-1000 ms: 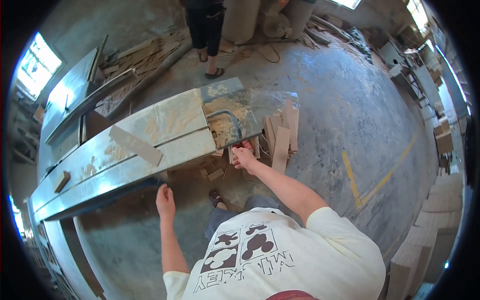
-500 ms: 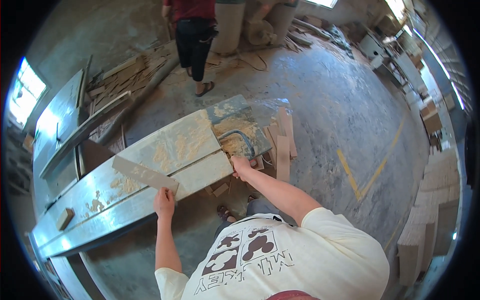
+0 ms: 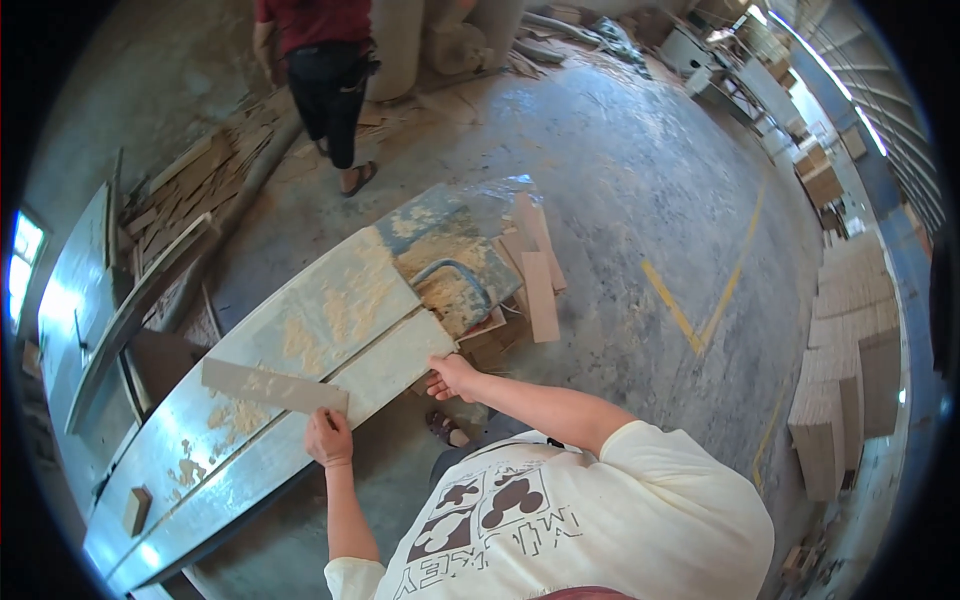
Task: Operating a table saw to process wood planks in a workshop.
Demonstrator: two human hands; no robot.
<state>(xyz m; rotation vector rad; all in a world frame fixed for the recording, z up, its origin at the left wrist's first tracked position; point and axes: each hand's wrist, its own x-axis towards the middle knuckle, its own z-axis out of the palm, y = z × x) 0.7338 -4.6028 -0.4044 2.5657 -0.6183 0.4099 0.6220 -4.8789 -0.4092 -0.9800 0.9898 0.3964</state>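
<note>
My left hand (image 3: 328, 437) is closed on the near end of a flat, narrow wooden board (image 3: 262, 386). The board lies slantwise over the long metal machine table (image 3: 388, 366) and crosses the dark slot along it. At the table's near right corner, my right hand (image 3: 452, 379) is closed round the edge, thumb on top and fingers curled below. Its fingertips are partly hidden. Past that corner, a bent metal bar handle (image 3: 455, 268) arches over a dark, sawdust-covered end section. A small wood block (image 3: 137, 511) stands on the table's left part.
Loose board pieces (image 3: 540, 295) lie beyond the table's right end. A person in a red top (image 3: 325, 70) stands at the far left near scrap wood (image 3: 195, 165) and a thick hose (image 3: 250, 190). Stacked boards (image 3: 835, 370) line the right side. Yellow lines (image 3: 672, 305) mark the floor.
My right hand has come back from the table's end to its near corner edge. My left hand still holds the board. The whole view has shifted, and the person has stepped slightly.
</note>
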